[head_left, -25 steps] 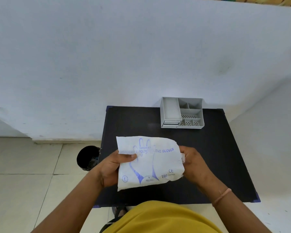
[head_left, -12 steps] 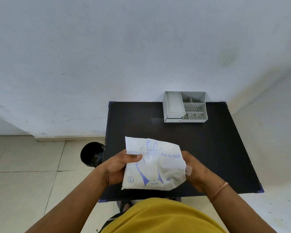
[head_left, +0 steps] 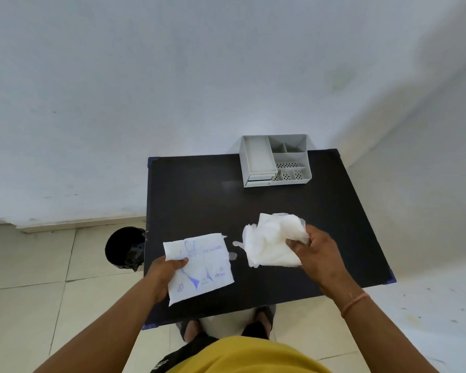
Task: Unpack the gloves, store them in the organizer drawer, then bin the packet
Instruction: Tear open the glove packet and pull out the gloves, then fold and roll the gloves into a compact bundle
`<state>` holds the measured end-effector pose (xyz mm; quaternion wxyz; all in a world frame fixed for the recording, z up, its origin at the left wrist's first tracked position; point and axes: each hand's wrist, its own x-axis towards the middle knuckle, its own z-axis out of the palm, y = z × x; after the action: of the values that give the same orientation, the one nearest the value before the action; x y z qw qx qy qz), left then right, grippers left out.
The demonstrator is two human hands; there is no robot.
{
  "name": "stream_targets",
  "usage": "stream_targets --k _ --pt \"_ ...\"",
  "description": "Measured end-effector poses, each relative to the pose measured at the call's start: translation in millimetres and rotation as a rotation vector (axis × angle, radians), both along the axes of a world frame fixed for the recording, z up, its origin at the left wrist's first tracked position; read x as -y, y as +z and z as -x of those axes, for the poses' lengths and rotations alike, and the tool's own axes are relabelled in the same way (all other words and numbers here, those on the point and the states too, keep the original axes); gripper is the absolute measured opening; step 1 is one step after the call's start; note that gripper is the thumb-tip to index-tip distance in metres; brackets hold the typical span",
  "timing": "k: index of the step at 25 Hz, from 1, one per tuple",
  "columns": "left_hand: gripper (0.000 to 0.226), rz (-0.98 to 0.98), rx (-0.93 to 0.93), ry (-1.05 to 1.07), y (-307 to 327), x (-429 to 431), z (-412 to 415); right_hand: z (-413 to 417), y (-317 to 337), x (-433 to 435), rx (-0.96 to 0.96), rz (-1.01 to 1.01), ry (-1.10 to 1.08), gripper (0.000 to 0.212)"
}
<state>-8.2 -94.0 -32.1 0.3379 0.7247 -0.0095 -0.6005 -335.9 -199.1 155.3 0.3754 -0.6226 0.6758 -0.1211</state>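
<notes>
My left hand (head_left: 164, 273) grips the flat white packet (head_left: 199, 267) with blue print by its left edge, above the near left part of the black table (head_left: 199, 200). My right hand (head_left: 316, 253) is closed on a crumpled bundle of translucent white gloves (head_left: 271, 242), held over the table's near middle, apart from the packet. A grey organizer (head_left: 276, 160) with several compartments stands at the table's far edge; its small drawer (head_left: 260, 179) at the front left looks slightly pulled out.
A black bin (head_left: 124, 249) lined with a dark bag stands on the tiled floor against the table's left side. A white wall runs behind the table. My feet show under the near edge.
The gloves have come out of the packet: my right hand pulled the bundle to the right, while my left hand kept the now flat packet on the left.
</notes>
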Motion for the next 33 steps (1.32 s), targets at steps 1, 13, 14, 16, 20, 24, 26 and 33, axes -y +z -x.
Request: stream_targets --k 1,13,14,16,20,24,26,33 --pt "0.057 -0.016 0.135 -0.066 -11.1 2.4 2.3 3.0 0.9 1.3 0.019 -0.009 -0.021 0.049" --pt "0.058 0.379 -0.652 -0.046 162.6 52.2 118.6 15.8 -0.4 -10.6 1.212 -0.56 -0.453 0.045" --pt "0.061 0.407 -0.674 -0.069 170.3 57.1 125.9 18.6 -6.6 -12.0 1.143 -0.554 -0.43 0.046" --pt "0.054 0.424 -0.552 -0.128 180.3 63.9 136.2 28.8 -13.9 -9.7 1.061 -0.541 -0.396 0.047" --pt "0.065 0.43 -0.242 -0.202 185.7 65.9 153.0 49.0 -12.6 0.1 0.979 -0.529 -0.32 0.05" --pt "0.07 0.43 -0.497 -0.047 193.0 65.5 167.1 63.9 -7.5 10.7 0.971 -0.512 -0.272 0.054" --pt "0.08 0.431 -0.816 0.059 191.0 59.4 167.8 73.1 -6.3 16.2 0.988 -0.528 -0.262 0.055" --pt "0.05 0.625 -0.957 0.184 194.3 40.1 190.3 87.5 -6.3 32.5 1.048 -0.64 -0.214 0.054"
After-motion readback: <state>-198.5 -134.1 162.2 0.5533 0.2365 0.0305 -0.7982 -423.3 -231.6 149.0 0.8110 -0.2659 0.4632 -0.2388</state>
